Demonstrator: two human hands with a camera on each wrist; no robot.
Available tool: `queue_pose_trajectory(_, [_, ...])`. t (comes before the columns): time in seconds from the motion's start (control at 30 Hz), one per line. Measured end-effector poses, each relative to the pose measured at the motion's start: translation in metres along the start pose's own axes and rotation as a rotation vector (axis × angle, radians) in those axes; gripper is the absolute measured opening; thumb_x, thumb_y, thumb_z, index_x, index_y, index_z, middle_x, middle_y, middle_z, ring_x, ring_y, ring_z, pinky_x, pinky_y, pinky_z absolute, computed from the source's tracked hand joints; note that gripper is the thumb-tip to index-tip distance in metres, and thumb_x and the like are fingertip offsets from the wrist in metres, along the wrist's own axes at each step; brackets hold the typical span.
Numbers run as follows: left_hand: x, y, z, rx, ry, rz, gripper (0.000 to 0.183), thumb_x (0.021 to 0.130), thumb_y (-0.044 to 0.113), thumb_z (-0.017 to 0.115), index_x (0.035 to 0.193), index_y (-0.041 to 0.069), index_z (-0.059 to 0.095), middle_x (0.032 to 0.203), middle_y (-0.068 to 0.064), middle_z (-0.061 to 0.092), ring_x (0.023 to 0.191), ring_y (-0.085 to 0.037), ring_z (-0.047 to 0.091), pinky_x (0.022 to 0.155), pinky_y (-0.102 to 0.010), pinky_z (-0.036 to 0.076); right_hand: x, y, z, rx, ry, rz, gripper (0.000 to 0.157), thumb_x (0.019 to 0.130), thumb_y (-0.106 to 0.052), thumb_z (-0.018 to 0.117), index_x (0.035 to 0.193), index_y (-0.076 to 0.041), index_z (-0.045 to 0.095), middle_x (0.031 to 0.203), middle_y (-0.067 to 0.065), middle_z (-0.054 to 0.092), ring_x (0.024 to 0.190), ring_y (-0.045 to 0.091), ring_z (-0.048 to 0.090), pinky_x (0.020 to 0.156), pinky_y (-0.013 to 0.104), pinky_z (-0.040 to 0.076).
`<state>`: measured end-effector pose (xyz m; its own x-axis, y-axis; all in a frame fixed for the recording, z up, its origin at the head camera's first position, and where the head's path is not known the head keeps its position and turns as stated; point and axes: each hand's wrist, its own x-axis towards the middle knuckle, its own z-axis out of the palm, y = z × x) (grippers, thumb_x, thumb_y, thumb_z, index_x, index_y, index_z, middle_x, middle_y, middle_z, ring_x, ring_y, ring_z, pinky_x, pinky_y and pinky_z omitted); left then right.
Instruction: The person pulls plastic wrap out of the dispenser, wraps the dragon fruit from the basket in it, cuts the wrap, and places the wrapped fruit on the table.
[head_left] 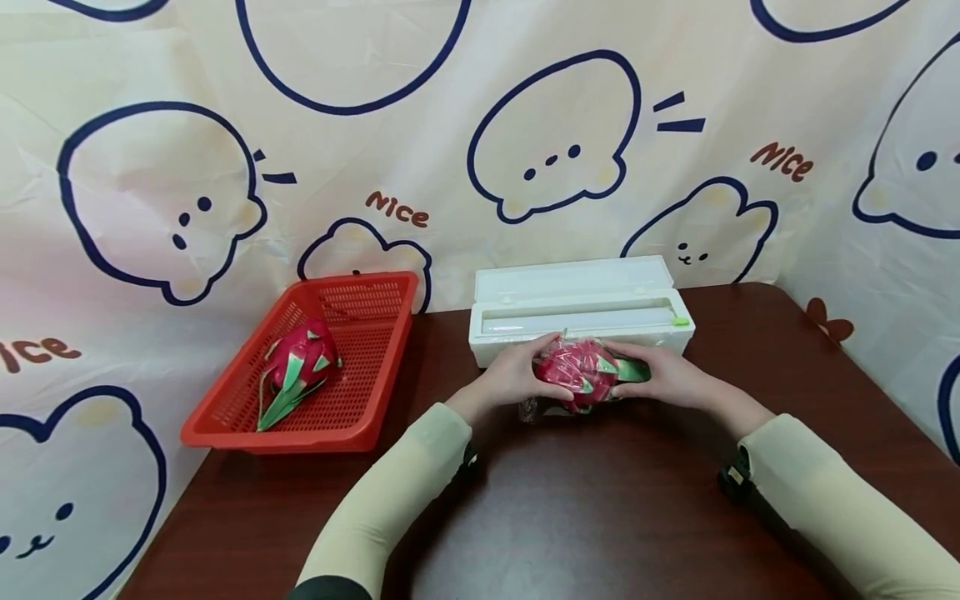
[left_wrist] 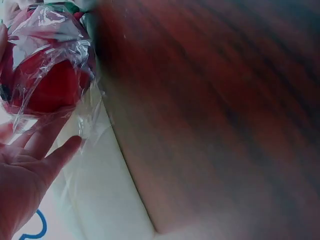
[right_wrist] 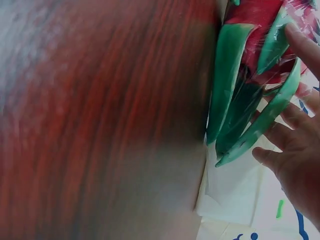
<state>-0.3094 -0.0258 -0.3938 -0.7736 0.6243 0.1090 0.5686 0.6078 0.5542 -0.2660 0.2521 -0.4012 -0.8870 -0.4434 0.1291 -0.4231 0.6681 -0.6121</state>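
A red dragon fruit [head_left: 577, 371] with green scales is wrapped in clear, crinkled plastic film [left_wrist: 42, 42]. My left hand [head_left: 513, 379] holds its left end, thumb on the near side and fingers at the back. At the other end, by the long green leaf tips [right_wrist: 231, 85], my right hand [head_left: 663, 379] holds the fruit with its fingers spread along it. Loose film [left_wrist: 89, 120] hangs off the fruit beside the left thumb. Just behind both hands stands a white cling film box [head_left: 573, 283], its lid up and a roll inside.
A red plastic basket [head_left: 375, 400] stands at the left with a second dragon fruit [head_left: 300, 362] in it. On the box's right front edge sits a small green piece [head_left: 680, 322]. A printed cloth [head_left: 360, 167] hangs behind and beside the dark wooden table [head_left: 600, 517].
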Motion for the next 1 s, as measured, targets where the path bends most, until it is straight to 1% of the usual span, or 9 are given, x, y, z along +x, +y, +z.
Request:
queue_pose_trajectory(0.17, [0.002,-0.005,-0.001,-0.033,-0.005,-0.012,0.101,0.07,0.052,0.084,0.152,0.022,0.034,0.141,-0.006,0.052,0.122,-0.017,0.051,0.099,-0.034,0.044,0.005,0.002,0.002,0.0,0.001,-0.014,0.077,0.084,-0.037,0.075,0.147,-0.009,0.042,0.139,0.023,0.047,0.116,0.036,0.048,0.097,0.059,0.038])
queue_pose_trajectory(0.33, [0.005,-0.008,-0.001,-0.055,-0.017,-0.006,0.1,0.069,0.05,0.085,0.151,0.018,0.037,0.141,-0.006,0.051,0.124,-0.017,0.05,0.1,-0.034,0.042,0.008,-0.002,-0.003,-0.038,-0.015,-0.013,0.079,0.083,-0.04,0.076,0.146,-0.008,0.043,0.14,0.022,0.047,0.118,0.036,0.048,0.097,0.059,0.038])
queue_pose_trajectory(0.47, [0.005,-0.009,-0.002,-0.064,-0.039,-0.005,0.098,0.069,0.049,0.085,0.149,0.015,0.039,0.138,-0.007,0.053,0.121,-0.017,0.051,0.1,-0.035,0.043,0.01,-0.013,-0.007,-0.079,-0.011,-0.029,0.086,0.078,-0.043,0.079,0.146,-0.008,0.041,0.142,0.02,0.045,0.122,0.037,0.045,0.099,0.06,0.036])
queue_pose_trajectory(0.6, [0.004,-0.009,-0.002,-0.09,-0.057,-0.001,0.097,0.07,0.047,0.086,0.148,0.015,0.04,0.135,-0.005,0.055,0.117,-0.015,0.052,0.097,-0.033,0.044,0.016,-0.027,-0.002,-0.104,0.01,-0.077,0.092,0.075,-0.046,0.081,0.147,-0.008,0.04,0.144,0.02,0.042,0.127,0.038,0.04,0.098,0.06,0.039])
queue_pose_trajectory(0.67, [0.004,-0.01,-0.002,-0.102,-0.068,0.012,0.096,0.07,0.046,0.085,0.148,0.016,0.039,0.135,-0.003,0.055,0.116,-0.013,0.052,0.096,-0.031,0.045,0.02,-0.031,0.002,-0.104,0.009,-0.1,0.091,0.074,-0.046,0.082,0.147,-0.009,0.041,0.144,0.018,0.042,0.127,0.037,0.04,0.096,0.057,0.042])
queue_pose_trajectory(0.73, [0.002,-0.011,-0.003,-0.119,-0.091,0.025,0.094,0.072,0.045,0.085,0.148,0.016,0.039,0.134,-0.003,0.055,0.115,-0.014,0.052,0.095,-0.03,0.045,0.023,-0.032,0.005,-0.081,-0.004,-0.112,0.087,0.075,-0.043,0.083,0.146,-0.012,0.043,0.143,0.017,0.044,0.125,0.036,0.042,0.094,0.055,0.045])
queue_pose_trajectory(0.83, [-0.005,-0.014,-0.007,-0.178,-0.113,0.041,0.089,0.076,0.041,0.083,0.149,0.017,0.039,0.136,-0.004,0.055,0.12,-0.015,0.052,0.097,-0.029,0.044,0.027,-0.032,0.008,-0.039,-0.02,-0.119,0.081,0.075,-0.039,0.083,0.144,-0.016,0.047,0.139,0.013,0.048,0.122,0.033,0.046,0.092,0.052,0.047])
queue_pose_trajectory(0.9, [-0.012,-0.018,-0.013,-0.223,-0.094,0.036,0.081,0.08,0.038,0.08,0.147,0.016,0.042,0.136,-0.005,0.056,0.122,-0.015,0.052,0.098,-0.031,0.044,0.028,-0.032,0.008,-0.013,-0.027,-0.128,0.078,0.076,-0.036,0.083,0.143,-0.017,0.049,0.138,0.012,0.049,0.122,0.032,0.047,0.092,0.051,0.047])
queue_pose_trajectory(1.0, [-0.023,-0.025,-0.023,-0.276,-0.013,0.037,0.06,0.086,0.032,0.075,0.138,0.012,0.053,0.128,-0.006,0.061,0.116,-0.017,0.057,0.095,-0.035,0.047,0.029,-0.033,0.004,0.005,-0.035,-0.124,0.077,0.076,-0.035,0.083,0.143,-0.018,0.049,0.138,0.011,0.05,0.122,0.032,0.047,0.091,0.05,0.048])
